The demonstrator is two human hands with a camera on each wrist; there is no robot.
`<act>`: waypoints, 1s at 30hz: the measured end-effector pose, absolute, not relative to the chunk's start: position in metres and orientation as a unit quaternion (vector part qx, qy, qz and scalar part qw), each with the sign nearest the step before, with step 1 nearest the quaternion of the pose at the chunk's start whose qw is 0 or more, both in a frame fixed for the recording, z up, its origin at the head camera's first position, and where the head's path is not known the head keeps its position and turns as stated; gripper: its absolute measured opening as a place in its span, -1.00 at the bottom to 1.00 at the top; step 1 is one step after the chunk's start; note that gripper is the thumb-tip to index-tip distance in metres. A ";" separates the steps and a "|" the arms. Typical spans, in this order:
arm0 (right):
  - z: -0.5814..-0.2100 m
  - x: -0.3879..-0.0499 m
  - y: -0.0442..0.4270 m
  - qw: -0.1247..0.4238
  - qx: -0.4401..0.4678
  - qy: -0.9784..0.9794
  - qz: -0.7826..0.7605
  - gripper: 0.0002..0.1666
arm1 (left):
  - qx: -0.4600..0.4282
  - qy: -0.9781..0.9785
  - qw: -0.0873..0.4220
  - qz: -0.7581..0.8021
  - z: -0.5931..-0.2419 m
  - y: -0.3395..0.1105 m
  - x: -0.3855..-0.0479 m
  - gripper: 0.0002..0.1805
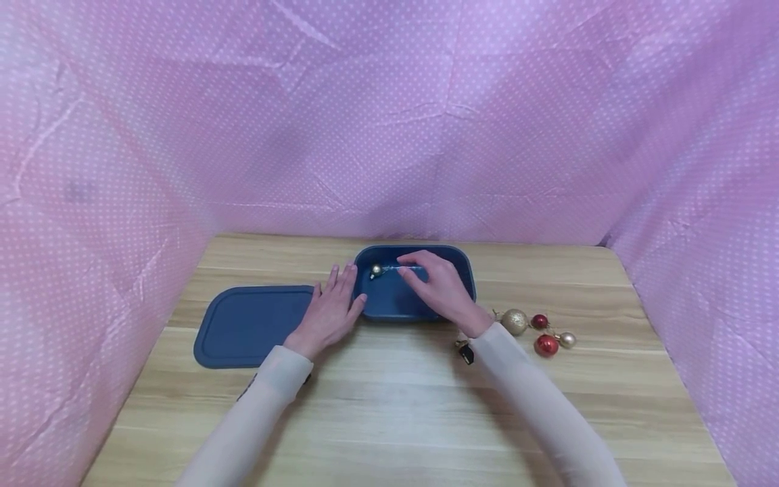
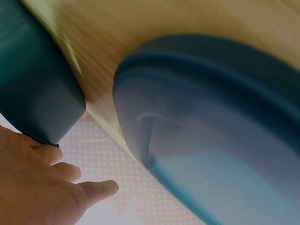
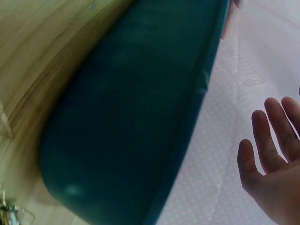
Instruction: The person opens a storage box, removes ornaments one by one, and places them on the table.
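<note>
A dark blue box (image 1: 389, 308) stands with its inside showing near the back of the table. A small gold Christmas bauble (image 1: 376, 270) lies inside it at the left end. My left hand (image 1: 328, 313) rests against the box's left side, fingers mostly straight and thumb near the front rim. Over the box hovers my right hand (image 1: 438, 284), its fingers loosely bent and nothing visible between them. The right wrist view shows that hand's fingers (image 3: 269, 140) spread apart beyond the box wall (image 3: 126, 108).
Left of the box lies a flat blue lid (image 1: 255, 328). To the right are a glittery gold bauble (image 1: 514, 322), a small red bauble (image 1: 539, 321), a larger red one (image 1: 546, 346) and another gold one (image 1: 567, 339). Pink dotted cloth (image 1: 389, 135) hangs around the table.
</note>
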State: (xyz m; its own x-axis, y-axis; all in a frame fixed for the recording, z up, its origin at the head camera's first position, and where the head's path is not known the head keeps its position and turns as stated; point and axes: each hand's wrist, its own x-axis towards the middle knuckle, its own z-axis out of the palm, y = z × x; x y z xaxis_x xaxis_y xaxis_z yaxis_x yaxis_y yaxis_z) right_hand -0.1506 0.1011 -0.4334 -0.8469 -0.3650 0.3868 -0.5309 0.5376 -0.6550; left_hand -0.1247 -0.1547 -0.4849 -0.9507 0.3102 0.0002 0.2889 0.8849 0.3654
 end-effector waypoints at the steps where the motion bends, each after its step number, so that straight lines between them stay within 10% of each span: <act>1: -0.434 -0.152 0.099 0.097 0.257 -0.872 0.406 -0.65 | 0.154 0.970 0.030 0.185 -0.485 -0.155 -0.125 -0.21; 30: -0.467 -0.201 0.052 -0.044 0.258 -0.895 0.361 -0.56 | 0.160 0.969 0.035 0.184 -0.486 -0.157 -0.129 -0.30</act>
